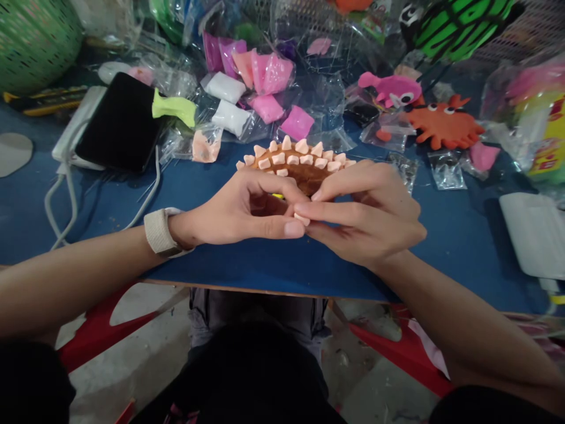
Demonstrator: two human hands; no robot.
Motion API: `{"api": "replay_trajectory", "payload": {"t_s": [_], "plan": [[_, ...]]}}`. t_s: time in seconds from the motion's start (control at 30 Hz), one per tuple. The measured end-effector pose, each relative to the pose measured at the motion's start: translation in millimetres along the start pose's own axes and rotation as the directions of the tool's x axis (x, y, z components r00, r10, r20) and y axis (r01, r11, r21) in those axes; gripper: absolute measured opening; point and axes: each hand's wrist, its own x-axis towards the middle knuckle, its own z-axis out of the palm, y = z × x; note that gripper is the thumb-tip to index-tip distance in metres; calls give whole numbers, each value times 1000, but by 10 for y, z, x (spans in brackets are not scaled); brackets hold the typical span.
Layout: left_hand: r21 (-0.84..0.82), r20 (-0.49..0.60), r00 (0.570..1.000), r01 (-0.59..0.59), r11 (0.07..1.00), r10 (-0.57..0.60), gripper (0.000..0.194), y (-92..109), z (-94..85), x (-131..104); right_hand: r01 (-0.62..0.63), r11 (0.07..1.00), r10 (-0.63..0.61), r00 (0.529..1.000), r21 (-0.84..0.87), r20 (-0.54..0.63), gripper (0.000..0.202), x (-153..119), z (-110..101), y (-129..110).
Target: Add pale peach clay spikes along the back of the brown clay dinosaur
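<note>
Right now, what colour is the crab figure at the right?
Orange crab figure, with white eyes; head view.

Blue worktop [247, 268], far left: green perforated basket [39, 44], yellow-and-black cutter [48, 101] near it. Black-screened device [123, 123] lying partly over a white slab [66, 138]; lime-green piece [174, 110] at its right edge. Far middle: white packets [226, 87] near bright pink packets [298, 122]. Far right: pink fish figure [388, 88] just beside orange crab figure [445, 123], green-and-black figure [457, 26] beyond. Near right edge: white block [534, 232], cable attached.
</note>
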Motion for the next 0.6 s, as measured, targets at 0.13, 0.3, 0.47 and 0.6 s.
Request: {"api": "replay_trajectory", "payload": {"t_s": [0.13, 0.3, 0.47, 0.6], "plan": [[-27, 24, 999, 29, 999, -29, 22, 25, -6, -16, 15, 999, -14, 1000, 34, -27, 17, 14, 13, 11], [-11, 9, 999, 42, 999, -42, 26, 4, -14, 5, 47, 999, -48, 999, -14, -21, 20, -2, 31, -9], [-25, -14, 998, 67, 997, -67, 32, -20, 0, 19, 50, 997, -51, 998, -58, -22, 10, -4, 47, -19], [-42, -1, 999, 53, 998, -53, 25, 0, 12, 6, 6, 998, -9, 999, -70, -42, 8, 5, 33, -8]]}}
